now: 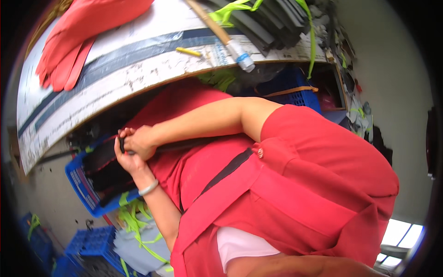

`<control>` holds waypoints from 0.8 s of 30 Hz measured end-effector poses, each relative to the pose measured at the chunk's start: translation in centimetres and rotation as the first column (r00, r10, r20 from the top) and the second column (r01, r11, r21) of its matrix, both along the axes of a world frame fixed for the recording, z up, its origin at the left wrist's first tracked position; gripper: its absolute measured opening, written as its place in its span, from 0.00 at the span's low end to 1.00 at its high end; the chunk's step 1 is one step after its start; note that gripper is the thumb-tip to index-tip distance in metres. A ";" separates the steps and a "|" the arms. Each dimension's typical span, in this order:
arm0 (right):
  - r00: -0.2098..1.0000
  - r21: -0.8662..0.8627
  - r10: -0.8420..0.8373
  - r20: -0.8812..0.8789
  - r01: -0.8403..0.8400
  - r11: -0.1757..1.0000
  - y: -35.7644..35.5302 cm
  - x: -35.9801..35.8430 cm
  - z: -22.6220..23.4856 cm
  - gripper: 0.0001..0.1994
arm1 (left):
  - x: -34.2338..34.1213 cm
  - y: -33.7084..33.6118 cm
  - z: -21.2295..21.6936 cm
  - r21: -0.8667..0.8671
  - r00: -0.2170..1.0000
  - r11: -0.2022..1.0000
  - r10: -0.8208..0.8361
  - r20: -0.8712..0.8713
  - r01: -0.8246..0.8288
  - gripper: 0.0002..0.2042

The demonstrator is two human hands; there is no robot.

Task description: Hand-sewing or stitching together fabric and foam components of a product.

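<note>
My left hand (131,161), with a pale bangle (148,187) at the wrist, and my right hand (142,141) meet beside my red-clothed lap. Both are closed around a small black object (122,145), whose exact kind is hidden by the fingers. Just beyond and below them a blue crate (79,188) holds black cloth pieces (102,168) with some red edging. Whether the small object is part of that cloth I cannot tell.
Above is a worn white table (152,21) bearing coral-red cloth pieces (76,37), a yellow marker (188,51), a wooden stick (212,25) and dark grey pieces (272,23). Blue baskets (91,240) and grey cloth with neon straps (140,242) lie lower left.
</note>
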State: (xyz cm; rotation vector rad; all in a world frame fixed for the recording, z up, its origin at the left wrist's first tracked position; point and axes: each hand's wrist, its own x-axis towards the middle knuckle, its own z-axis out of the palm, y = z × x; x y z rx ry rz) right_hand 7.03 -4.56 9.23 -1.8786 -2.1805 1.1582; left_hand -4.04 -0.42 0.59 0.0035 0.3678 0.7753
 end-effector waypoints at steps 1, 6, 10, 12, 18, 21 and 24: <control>0.999 0.028 -0.036 -0.036 0.037 0.999 -1.2 1.0 -0.3 0.21 | 0.8 -0.7 1.3 -0.003 0.989 1.000 0.003 -0.146 -0.004 0.16; 0.997 -0.011 -0.041 -0.066 0.041 0.999 -2.8 1.1 0.2 0.24 | -0.3 -0.3 0.1 0.001 1.000 1.000 -0.007 0.005 0.007 0.12; 1.000 -0.072 -0.003 -0.027 0.001 0.997 0.3 0.1 0.4 0.18 | -0.4 1.6 0.6 -0.017 0.990 0.999 0.041 -0.135 -0.043 0.09; 0.999 0.029 0.026 -0.030 -0.025 0.999 -1.6 0.5 0.1 0.24 | 0.1 0.7 1.8 -0.179 0.990 0.983 0.071 0.125 -0.048 0.13; 0.996 0.082 0.065 0.064 -0.070 0.994 0.2 -0.2 0.1 0.22 | 0.0 0.1 0.6 -0.073 0.980 0.997 0.037 0.194 -0.023 0.13; 0.997 0.022 0.069 -0.026 -0.068 0.997 0.5 0.3 -0.8 0.21 | 0.2 -0.3 1.7 -0.090 0.985 0.993 0.057 -0.166 -0.073 0.17; 0.995 -0.005 -0.060 -0.083 0.060 0.998 -3.4 1.1 0.8 0.20 | -0.3 -0.7 1.8 -0.122 0.994 0.986 0.111 -0.012 -0.111 0.14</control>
